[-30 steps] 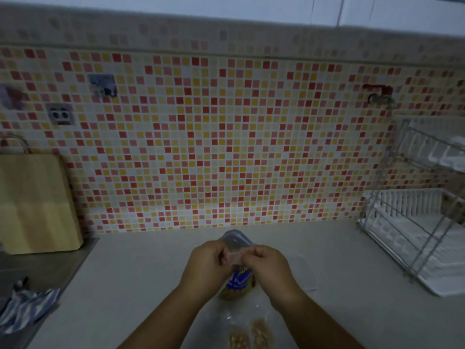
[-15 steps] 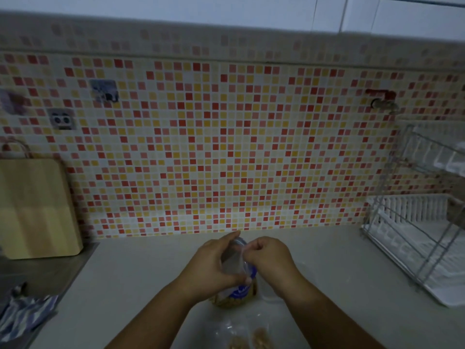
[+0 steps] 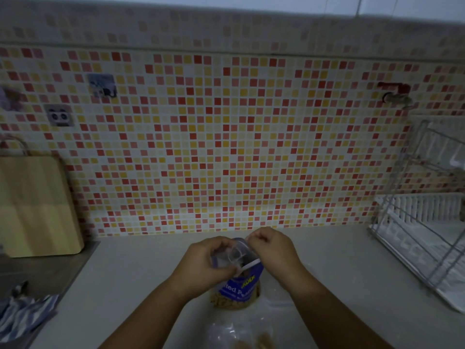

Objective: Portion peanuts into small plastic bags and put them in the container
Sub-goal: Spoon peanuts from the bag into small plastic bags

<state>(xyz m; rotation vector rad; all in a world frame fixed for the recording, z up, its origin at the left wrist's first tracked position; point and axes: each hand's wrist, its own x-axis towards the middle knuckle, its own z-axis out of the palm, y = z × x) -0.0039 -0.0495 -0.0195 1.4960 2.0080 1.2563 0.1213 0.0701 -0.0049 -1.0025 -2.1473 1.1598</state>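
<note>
A clear peanut package with a blue label (image 3: 237,289) stands on the pale counter (image 3: 130,278), peanuts showing at its bottom. My left hand (image 3: 203,264) and my right hand (image 3: 273,250) both pinch a small clear plastic bag (image 3: 232,255) held just above the package's top. The bag's mouth is pulled apart between the two hands. Near the frame's lower edge lie clear bags with peanuts inside (image 3: 254,341), partly cut off. A transparent container (image 3: 279,290) sits faintly visible to the right of the package.
A wooden cutting board (image 3: 35,207) leans on the mosaic tiled wall at left. A metal sink surface (image 3: 42,273) with a striped cloth (image 3: 22,313) lies below it. A wire dish rack (image 3: 425,222) stands at right.
Both hands have shifted slightly right and spread the small bag's mouth wider above the package. The camera view moved closer and a little down.
</note>
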